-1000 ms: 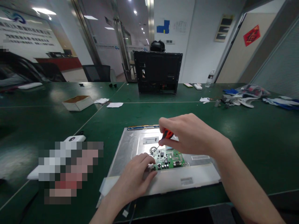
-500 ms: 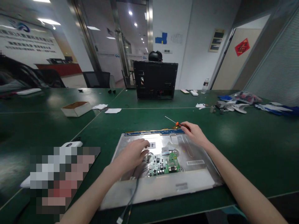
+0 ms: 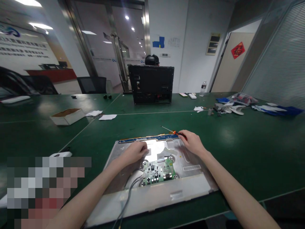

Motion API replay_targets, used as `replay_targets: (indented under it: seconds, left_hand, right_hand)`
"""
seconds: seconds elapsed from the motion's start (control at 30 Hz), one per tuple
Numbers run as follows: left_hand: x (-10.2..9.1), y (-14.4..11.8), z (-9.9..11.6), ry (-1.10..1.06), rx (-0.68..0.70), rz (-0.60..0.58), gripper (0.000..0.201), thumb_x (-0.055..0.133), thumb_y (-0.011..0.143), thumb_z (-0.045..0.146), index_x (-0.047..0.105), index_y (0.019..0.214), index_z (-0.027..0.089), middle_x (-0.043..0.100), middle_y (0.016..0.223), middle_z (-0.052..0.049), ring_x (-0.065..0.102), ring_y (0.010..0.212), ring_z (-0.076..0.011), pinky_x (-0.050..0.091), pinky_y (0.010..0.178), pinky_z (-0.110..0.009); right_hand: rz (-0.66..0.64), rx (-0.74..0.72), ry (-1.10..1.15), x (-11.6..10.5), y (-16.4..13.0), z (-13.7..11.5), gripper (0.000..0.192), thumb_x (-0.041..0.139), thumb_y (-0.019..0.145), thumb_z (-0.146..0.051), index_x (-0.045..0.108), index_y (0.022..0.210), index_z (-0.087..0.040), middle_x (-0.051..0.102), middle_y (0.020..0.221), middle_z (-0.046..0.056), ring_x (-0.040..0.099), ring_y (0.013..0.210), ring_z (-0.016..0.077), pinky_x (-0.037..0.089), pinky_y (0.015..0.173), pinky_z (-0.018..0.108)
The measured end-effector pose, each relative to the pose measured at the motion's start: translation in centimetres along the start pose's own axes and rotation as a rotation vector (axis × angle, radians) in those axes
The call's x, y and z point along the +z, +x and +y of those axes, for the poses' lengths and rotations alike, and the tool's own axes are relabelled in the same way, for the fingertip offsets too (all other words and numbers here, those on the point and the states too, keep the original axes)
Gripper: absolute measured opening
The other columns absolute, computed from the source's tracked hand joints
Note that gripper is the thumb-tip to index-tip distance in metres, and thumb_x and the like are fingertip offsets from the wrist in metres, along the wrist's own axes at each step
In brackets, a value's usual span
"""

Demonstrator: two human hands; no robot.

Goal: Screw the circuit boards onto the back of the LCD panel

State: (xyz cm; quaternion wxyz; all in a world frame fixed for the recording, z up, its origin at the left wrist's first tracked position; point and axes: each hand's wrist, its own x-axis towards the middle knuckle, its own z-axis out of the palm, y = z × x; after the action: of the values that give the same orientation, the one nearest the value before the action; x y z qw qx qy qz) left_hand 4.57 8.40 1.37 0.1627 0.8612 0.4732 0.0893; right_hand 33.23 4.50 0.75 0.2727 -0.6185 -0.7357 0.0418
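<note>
A flat metal-backed display panel lies on the green table. Fixed to it is a green circuit board with several small parts, and dark cables trail from its left side. Along the panel's far edge runs a narrow blue circuit board. My right hand is closed around the handle of a screwdriver above the far right corner, its thin shaft pointing left. Over the panel, left of the green board's upper edge, my left hand has its fingers curled together; whatever they pinch is hidden.
Beyond the panel stands a black monitor housing, with a person's dark head showing behind it. To the left are an open cardboard box and papers. A bottle and assorted bags lie at the far right.
My left hand's fingers, apart before, are now curled together. The whole scene has shifted left as my view turned. The screwdriver is still in my right hand.
</note>
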Motion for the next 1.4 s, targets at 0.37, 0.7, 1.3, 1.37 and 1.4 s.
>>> replay_targets:
  seconds: [0.37, 0.7, 1.3, 1.37, 1.4]
  left_hand:
    - [0.1, 1.1, 4.3, -0.036, 0.273, -0.092, 0.012, 0.059, 0.085, 0.025, 0.063, 0.076, 0.017, 0.067, 0.075, -0.003, 0.057, 0.068, -0.0173, 0.037, 0.060, -0.024]
    - [3.0, 3.4, 6.1, -0.269, 0.425, -0.143, 0.015, 0.068, 0.084, 0.030, 0.069, 0.079, 0.016, 0.067, 0.072, -0.001, 0.058, 0.064, -0.0145, 0.041, 0.061, -0.022]
    - [4.2, 3.6, 4.9, -0.501, 0.425, -0.194, 0.017, 0.067, 0.075, 0.005, 0.078, 0.083, 0.016, 0.075, 0.076, -0.002, 0.065, 0.069, -0.0141, 0.045, 0.065, -0.020]
    - [4.3, 3.7, 4.9, -0.490, 0.423, -0.188, 0.017, 0.068, 0.074, 0.005, 0.077, 0.084, 0.015, 0.075, 0.076, -0.002, 0.064, 0.068, -0.0139, 0.044, 0.064, -0.020]
    - [4.3, 3.7, 4.9, -0.488, 0.423, -0.182, 0.016, 0.068, 0.074, 0.006, 0.076, 0.084, 0.015, 0.074, 0.077, -0.002, 0.063, 0.068, -0.0139, 0.043, 0.064, -0.020]
  right_hand:
    - [0.025, -0.022, -0.009, -0.7, -0.2, -0.5, 0.026, 0.045, 0.097, -0.029, 0.065, 0.111, -0.020, 0.070, 0.111, 0.008, 0.066, 0.097, 0.0193, 0.048, 0.081, 0.030]
    - [0.059, -0.070, -0.010, -1.1, -0.4, -0.3, 0.026, 0.045, 0.097, -0.028, 0.065, 0.111, -0.019, 0.070, 0.108, 0.008, 0.066, 0.094, 0.0190, 0.048, 0.080, 0.030]
    - [0.143, -0.143, 0.011, -0.3, -0.3, 0.5, 0.023, 0.047, 0.097, -0.029, 0.065, 0.107, -0.021, 0.072, 0.104, 0.007, 0.067, 0.092, 0.0209, 0.050, 0.081, 0.033]
    - [0.148, -0.156, 0.015, -0.2, -0.3, 0.7, 0.023, 0.047, 0.096, -0.029, 0.065, 0.107, -0.022, 0.072, 0.104, 0.007, 0.068, 0.091, 0.0212, 0.051, 0.080, 0.033]
    - [0.152, -0.159, 0.017, -0.1, -0.3, 0.7, 0.023, 0.047, 0.096, -0.030, 0.065, 0.107, -0.022, 0.072, 0.103, 0.007, 0.068, 0.091, 0.0213, 0.051, 0.079, 0.033]
